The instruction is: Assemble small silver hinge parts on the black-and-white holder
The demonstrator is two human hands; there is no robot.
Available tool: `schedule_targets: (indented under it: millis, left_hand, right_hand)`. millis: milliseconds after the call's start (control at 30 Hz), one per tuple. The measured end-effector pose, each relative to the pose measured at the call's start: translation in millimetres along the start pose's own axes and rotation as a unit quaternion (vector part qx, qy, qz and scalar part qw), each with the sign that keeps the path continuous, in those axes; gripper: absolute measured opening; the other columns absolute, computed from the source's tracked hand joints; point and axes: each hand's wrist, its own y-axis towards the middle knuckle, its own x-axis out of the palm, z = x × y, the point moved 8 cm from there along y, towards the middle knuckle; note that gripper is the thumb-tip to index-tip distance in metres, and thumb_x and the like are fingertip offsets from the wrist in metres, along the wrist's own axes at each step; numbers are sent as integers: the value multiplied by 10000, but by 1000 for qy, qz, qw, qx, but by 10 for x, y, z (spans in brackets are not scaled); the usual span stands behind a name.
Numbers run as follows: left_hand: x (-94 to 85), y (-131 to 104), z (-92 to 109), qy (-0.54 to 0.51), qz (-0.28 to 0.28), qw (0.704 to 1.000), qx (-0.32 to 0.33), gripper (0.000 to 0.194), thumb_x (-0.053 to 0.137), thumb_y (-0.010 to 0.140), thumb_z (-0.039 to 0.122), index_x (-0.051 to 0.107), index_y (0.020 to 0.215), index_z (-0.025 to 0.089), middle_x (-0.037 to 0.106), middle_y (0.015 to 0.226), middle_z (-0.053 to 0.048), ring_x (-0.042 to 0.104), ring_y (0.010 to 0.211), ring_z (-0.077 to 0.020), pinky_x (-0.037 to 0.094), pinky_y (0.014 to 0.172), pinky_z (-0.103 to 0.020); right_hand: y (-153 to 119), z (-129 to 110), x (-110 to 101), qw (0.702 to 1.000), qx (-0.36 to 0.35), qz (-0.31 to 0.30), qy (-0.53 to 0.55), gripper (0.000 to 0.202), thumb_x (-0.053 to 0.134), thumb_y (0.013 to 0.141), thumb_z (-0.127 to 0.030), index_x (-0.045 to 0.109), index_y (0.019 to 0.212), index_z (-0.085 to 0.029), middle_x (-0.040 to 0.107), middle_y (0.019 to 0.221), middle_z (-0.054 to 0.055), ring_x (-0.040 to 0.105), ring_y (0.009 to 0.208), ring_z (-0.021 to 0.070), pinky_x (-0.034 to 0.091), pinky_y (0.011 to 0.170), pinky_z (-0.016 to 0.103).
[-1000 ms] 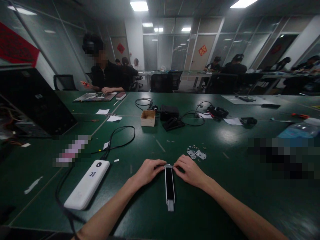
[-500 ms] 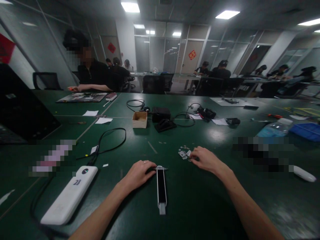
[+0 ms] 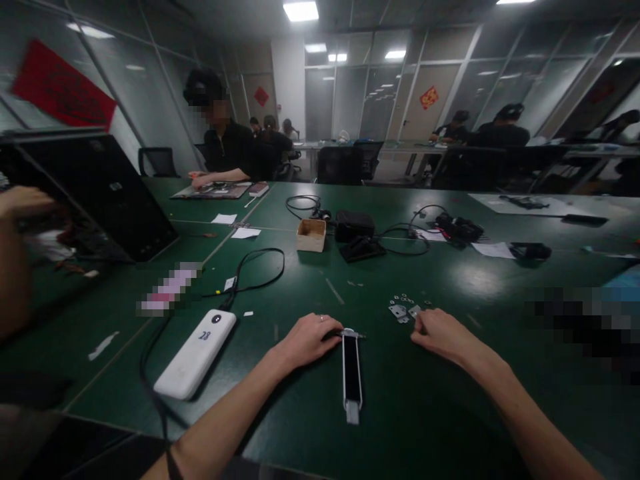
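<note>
A slim black bar with a white frame (image 3: 352, 370) and a grey tab at its near end lies on the green table. At its far end, my left hand (image 3: 313, 340) is closed, with thumb and forefinger on a thin metal rod (image 3: 361, 336) that crosses the bar. Over to the right, my right hand (image 3: 443, 335) rests at the table with fingers curled and pinched together. What its fingertips hold, if anything, is hidden. Touching its knuckles is a small metal plate (image 3: 414, 311). More small plates (image 3: 399, 311) and several tiny rings (image 3: 405, 297) lie just left of it.
A white power bank (image 3: 196, 357) with a cable lies to the left. Behind stand a small open box (image 3: 311, 237) and a black case (image 3: 354, 225). At far left, another person's hand (image 3: 25, 200) is by a black computer case (image 3: 113, 193). Another person sits across the table.
The view has turned left, so the scene sits farther right. My right hand's fingers have curled in tighter beside the metal plates. My left hand stays at the bar's far end.
</note>
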Motion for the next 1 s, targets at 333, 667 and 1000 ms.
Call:
schedule_targets:
  millis: [333, 667, 1000]
  left_hand:
    - [-3, -11, 20, -2, -7, 1000, -2, 187, 569, 885, 222, 598, 1062, 172, 655, 972, -42, 615, 871, -179, 455, 788, -282]
    - [-3, -27, 36, 9, -1, 1000, 12, 171, 517, 917, 235, 585, 1062, 177, 651, 972, -40, 614, 851, -175, 455, 771, -286]
    - [-3, -21, 43, 19, -2, 1000, 5, 167, 514, 914, 225, 597, 1052, 180, 661, 971, -44, 622, 857, -177, 455, 771, -271]
  right_hand:
    - [-30, -47, 91, 996, 37, -76, 14, 269, 494, 831, -231, 606, 597, -160, 655, 687, 97, 622, 607, 187, 384, 508, 253]
    - [1, -163, 31, 996, -47, -4, 78, 62, 541, 763, -158, 600, 773, -174, 638, 733, 44, 591, 639, 159, 436, 576, 255]
    - [-173, -941, 17, 932, -253, 152, 211, 183, 478, 881, -191, 635, 975, -187, 659, 909, 73, 607, 842, 187, 519, 730, 338]
